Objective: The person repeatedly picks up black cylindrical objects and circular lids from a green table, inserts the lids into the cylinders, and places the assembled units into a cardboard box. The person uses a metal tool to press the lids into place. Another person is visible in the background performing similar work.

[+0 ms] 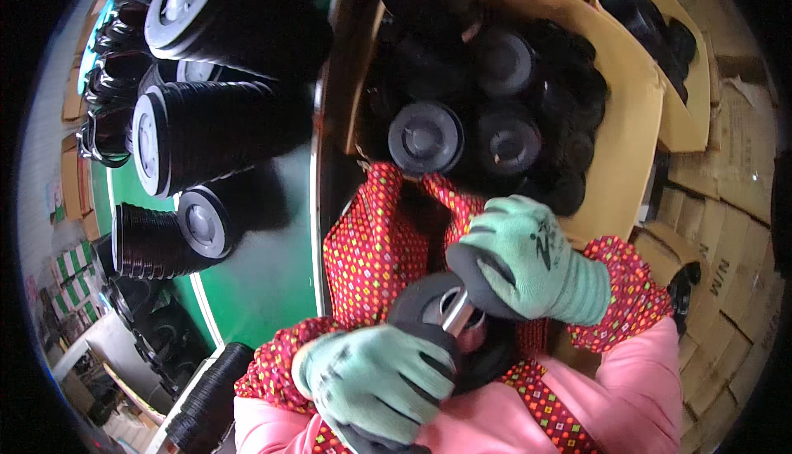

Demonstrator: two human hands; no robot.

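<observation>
Both my hands wear light green gloves with dark palms and meet over my lap. My right hand (528, 260) is closed around one end of a short, shiny silver metal tool (455, 314); its exact kind is hidden by the fingers. My left hand (379, 380) lies lower and to the left, its fingers curled at the edge of a black round plastic part (417, 293). The silver tool lies across the middle of that part, between the two hands. The glove hides where the left fingers grip.
Ahead stands a large cardboard box (631, 140) holding several black round parts (426, 138). On the left, a green table (268, 264) carries tall stacks of black discs (206, 136). Flattened brown cartons (726, 264) lie on the right. Red patterned cloth (375, 248) covers my legs.
</observation>
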